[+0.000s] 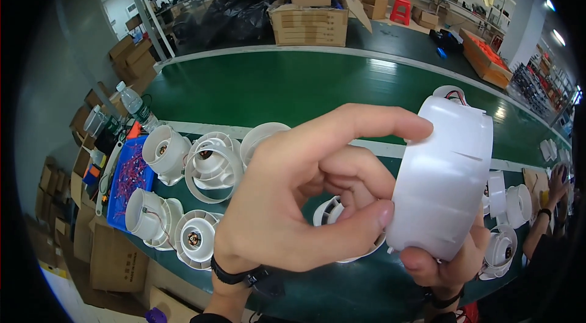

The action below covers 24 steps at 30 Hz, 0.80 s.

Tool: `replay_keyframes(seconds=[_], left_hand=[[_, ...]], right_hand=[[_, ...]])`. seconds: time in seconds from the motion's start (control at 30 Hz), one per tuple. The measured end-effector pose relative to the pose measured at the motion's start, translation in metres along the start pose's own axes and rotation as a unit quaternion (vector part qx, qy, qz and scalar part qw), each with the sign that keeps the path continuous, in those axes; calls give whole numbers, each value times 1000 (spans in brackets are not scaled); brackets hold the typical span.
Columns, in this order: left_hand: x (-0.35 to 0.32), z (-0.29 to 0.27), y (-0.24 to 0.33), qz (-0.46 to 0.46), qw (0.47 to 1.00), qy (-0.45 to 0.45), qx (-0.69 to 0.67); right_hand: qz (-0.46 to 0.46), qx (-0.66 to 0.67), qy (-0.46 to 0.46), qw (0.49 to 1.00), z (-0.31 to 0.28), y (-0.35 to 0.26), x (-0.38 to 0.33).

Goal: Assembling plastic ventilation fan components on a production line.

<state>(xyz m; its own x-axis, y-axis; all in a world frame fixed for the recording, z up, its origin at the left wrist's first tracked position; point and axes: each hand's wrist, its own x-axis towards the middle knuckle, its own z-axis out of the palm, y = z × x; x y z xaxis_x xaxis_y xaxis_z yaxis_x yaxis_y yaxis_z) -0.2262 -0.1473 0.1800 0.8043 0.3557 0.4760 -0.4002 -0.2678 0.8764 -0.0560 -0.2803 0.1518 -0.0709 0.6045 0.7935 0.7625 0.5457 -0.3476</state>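
Observation:
A white, ring-shaped plastic fan housing (442, 179) is held up close to me, right of centre. Red and dark wires (455, 97) show at its top. My right hand (455, 259) grips it from below, the thumb on the near lower edge and the other fingers mostly hidden behind. From the left, my left hand (311, 195) reaches over, its index fingertip on the housing's upper left side and its thumb against the lower left edge. The remaining fingers are curled. Behind the left hand, another white housing (329, 212) is partly hidden on the green bench (366, 286).
Several white fan housings with copper motors (195, 237) stand at left, more (500, 250) at right. A blue tray (116, 216) holds thin wires, near a water bottle (137, 106). Beyond runs a green belt (274, 85) with a carton (308, 27) behind. Another person's hand (558, 182) is far right.

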Motion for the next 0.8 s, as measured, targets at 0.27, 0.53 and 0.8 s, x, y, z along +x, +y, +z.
replay_keyframes(seconds=[0.27,0.53,0.8], left_hand=[[4,3,2,-55,998,15,-33],[1,6,1,-62,995,45,-60],[6,11,-1,-92,984,79,-130]], right_hand=[[-25,-86,-8,996,-3,1,-21],[-35,-72,-9,997,0,5,-17],[-15,-36,-9,999,-6,3,2]])
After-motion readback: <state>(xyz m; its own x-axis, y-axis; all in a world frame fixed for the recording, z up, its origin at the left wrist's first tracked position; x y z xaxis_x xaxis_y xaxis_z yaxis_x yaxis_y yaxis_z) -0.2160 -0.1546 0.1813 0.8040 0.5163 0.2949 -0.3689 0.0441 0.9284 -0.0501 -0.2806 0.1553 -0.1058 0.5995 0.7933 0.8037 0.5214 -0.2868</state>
